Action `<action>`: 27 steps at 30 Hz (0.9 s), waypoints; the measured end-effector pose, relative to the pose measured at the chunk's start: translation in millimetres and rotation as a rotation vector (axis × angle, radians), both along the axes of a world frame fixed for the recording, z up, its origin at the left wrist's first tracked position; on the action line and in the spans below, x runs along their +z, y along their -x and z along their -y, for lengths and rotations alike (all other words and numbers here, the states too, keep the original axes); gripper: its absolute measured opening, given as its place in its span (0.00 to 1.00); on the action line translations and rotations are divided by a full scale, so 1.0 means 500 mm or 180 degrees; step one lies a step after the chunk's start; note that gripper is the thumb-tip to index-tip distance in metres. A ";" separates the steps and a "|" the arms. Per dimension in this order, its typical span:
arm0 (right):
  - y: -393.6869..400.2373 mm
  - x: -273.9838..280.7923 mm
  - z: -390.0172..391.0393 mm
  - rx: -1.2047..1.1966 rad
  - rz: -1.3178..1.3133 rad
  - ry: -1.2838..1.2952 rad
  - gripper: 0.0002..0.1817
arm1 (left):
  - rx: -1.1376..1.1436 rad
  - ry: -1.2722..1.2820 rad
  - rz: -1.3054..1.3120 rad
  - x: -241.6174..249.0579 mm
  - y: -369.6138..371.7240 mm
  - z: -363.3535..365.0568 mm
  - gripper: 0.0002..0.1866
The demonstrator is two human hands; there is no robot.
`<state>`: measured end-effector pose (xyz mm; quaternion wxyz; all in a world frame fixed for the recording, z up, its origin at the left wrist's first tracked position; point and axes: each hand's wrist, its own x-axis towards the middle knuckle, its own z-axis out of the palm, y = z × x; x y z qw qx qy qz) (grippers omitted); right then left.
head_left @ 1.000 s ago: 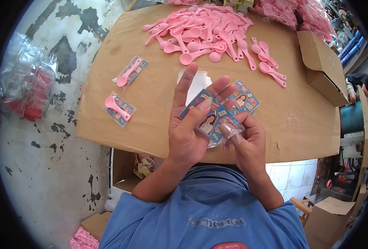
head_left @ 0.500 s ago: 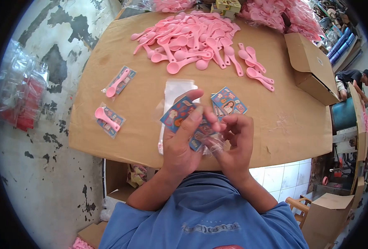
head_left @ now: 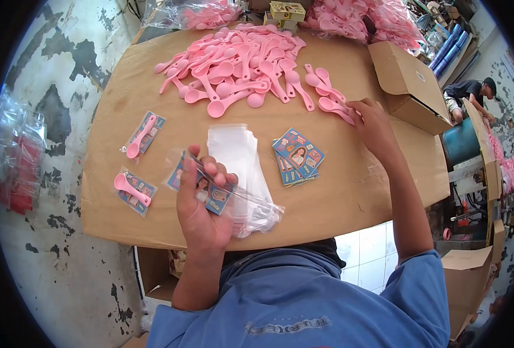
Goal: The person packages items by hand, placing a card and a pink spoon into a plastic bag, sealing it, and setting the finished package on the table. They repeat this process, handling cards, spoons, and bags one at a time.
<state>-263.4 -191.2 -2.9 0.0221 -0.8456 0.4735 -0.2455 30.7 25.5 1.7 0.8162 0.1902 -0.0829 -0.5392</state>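
Note:
My left hand (head_left: 203, 223) is closed on a clear plastic bag (head_left: 251, 204) with a blue printed card (head_left: 216, 200) in it. The bag's free end reaches out to the right over a stack of clear bags (head_left: 231, 139) on the table. Far to the right, my right hand (head_left: 376, 124) pinches the handle end of a pink measuring spoon (head_left: 328, 105), one of a few lying apart from the big pile of pink spoons (head_left: 233, 64). Between the hands lies a small stack of blue cards (head_left: 298, 155).
Two packed pink spoons, an upper one (head_left: 134, 149) and a lower one (head_left: 130, 188), lie on cards at the left. An open cardboard box (head_left: 407, 81) stands at the right edge. Bagged pink spoons (head_left: 341, 20) sit at the back. Another person (head_left: 471, 93) works beyond the table.
My right hand has left the card and bag and reached out to the loose pink spoons. My left hand has moved left with the bagged card. The view has shifted a little.

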 end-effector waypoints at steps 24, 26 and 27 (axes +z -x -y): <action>-0.127 0.042 -0.302 0.0837 0.2439 -0.3612 0.11 | 0.0643 0.0168 0.0812 0.011 -0.003 0.054 0.21; -0.139 0.034 -0.305 0.0990 0.2657 -0.3658 0.12 | 0.0502 0.0165 0.0895 0.010 0.018 0.055 0.22; -0.145 0.029 -0.308 0.1097 0.2796 -0.3655 0.13 | 0.0416 0.0159 0.0927 0.008 0.024 0.054 0.22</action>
